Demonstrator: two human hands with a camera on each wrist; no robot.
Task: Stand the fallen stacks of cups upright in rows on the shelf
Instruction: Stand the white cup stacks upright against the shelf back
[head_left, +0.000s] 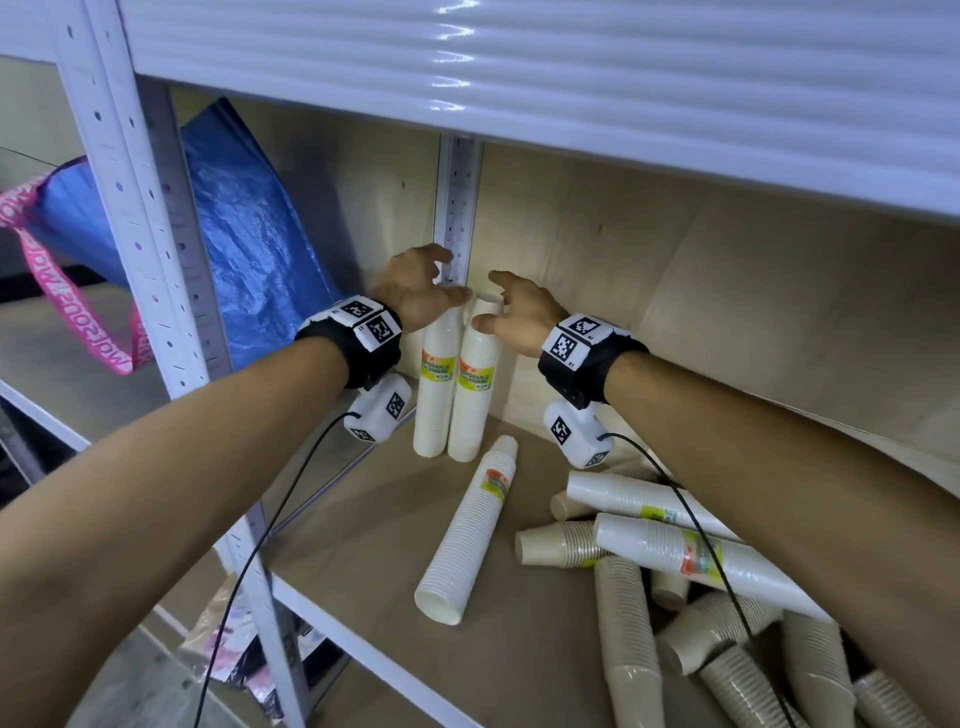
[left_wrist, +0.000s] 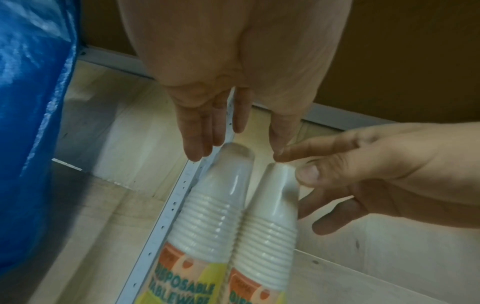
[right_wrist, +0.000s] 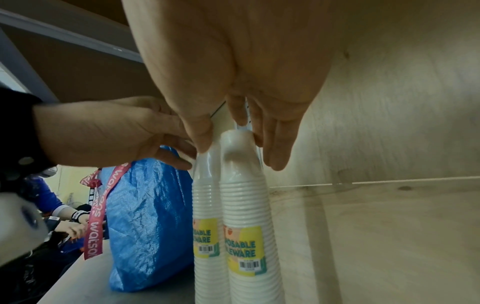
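Note:
Two white cup stacks in clear wrap stand upright side by side in the shelf's back left corner: the left stack (head_left: 435, 395) (left_wrist: 215, 216) (right_wrist: 206, 195) and the right stack (head_left: 472, 395) (left_wrist: 272, 216) (right_wrist: 244, 195). My right hand (head_left: 501, 304) (right_wrist: 233, 127) pinches the right stack's top cup between thumb and fingers. My left hand (head_left: 441, 275) (left_wrist: 221, 131) hovers with straight fingers at the left stack's top, its fingertips touching the wrap. Another white stack (head_left: 470, 525) lies fallen on the shelf board (head_left: 363, 545).
A heap of fallen white and beige stacks (head_left: 675, 551) fills the shelf's right front. A blue bag (head_left: 249, 228) with a pink strap stands left of the corner post (head_left: 457, 197). The upper shelf (head_left: 519, 67) hangs low overhead. A perforated front post (head_left: 145, 208) is on the left.

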